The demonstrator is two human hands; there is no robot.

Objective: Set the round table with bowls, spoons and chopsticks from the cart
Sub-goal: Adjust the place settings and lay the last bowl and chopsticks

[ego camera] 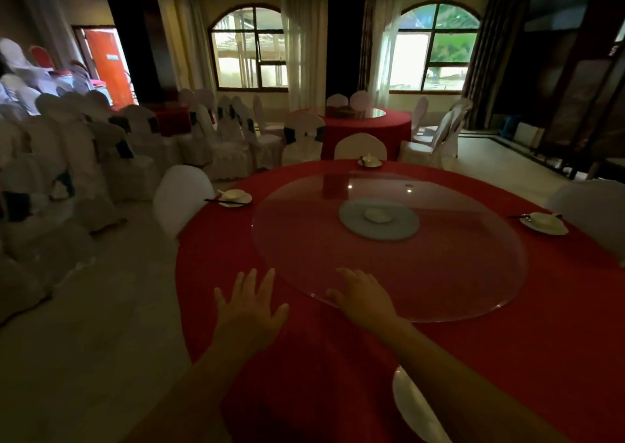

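Dim banquet hall, two arched windows (pixel 248 48) on the far wall. One round counter (pixel 507 358) under a red cloth fills the foreground; a second red-clothed round table (pixel 367 128) stands behind it.

Counter contents, counted:
- One glass turntable (pixel 439 266), centred, with one grey hub disc (pixel 378 221) under it.
- Three place settings, well apart, near the counter edge: left setting (pixel 235 198), far setting (pixel 369 162), right setting (pixel 542 223). Each has one white plate carrying one white bowl. A pair of dark chopsticks (pixel 226 201) lies across the left plate, and a white spoon rests at its bowl. Utensils at the other two settings are too small to identify.
- One bare white plate (pixel 412 405) at the near edge, partly hidden by the right forearm.

Three white-covered chairs stand at the counter, one behind each setting.

Left hand (pixel 250 304): palm down over the red cloth, just left of the turntable; grip spread, fingers straight, holding nothing.

Right hand (pixel 363 299): palm down at the turntable's near rim; grip relaxed and empty. Contact with the glass cannot be determined.
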